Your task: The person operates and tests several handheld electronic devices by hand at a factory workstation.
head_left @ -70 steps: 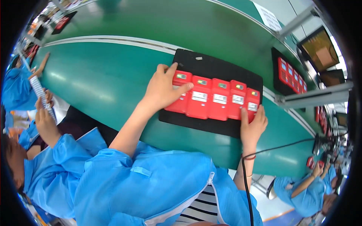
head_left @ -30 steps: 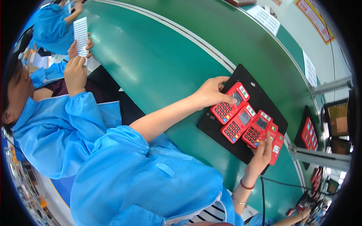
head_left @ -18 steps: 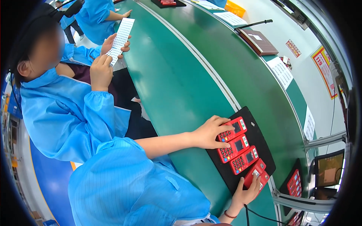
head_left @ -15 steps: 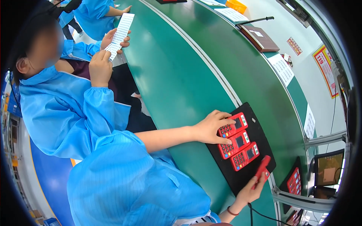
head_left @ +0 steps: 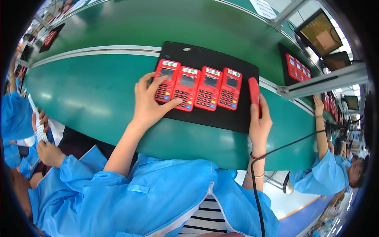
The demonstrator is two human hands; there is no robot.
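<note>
We have four red keypad terminals lying face up in a row on the black mat [head_left: 221,58], which rests on the green table [head_left: 98,81]; each shows a screen above its keys and a white label at its top end. Our left hand [head_left: 152,100] is spread, its grip apart: the fingers reach over the first terminal [head_left: 169,72] at the left, while the thumb lies on the keys of the second terminal [head_left: 188,81]; the third terminal [head_left: 210,81] and the fourth terminal [head_left: 231,81] lie clear of our hands. At the mat's right side, our right hand [head_left: 258,114] has its grip clamped on the fifth terminal [head_left: 254,89], which stands edge-on to us; a black cable [head_left: 256,189] runs past that wrist. To our left, a co-worker [head_left: 59,185] holds a white printed strip [head_left: 37,122]; beyond our right side, a monitor [head_left: 319,33] stands near more red terminals [head_left: 299,68].
</note>
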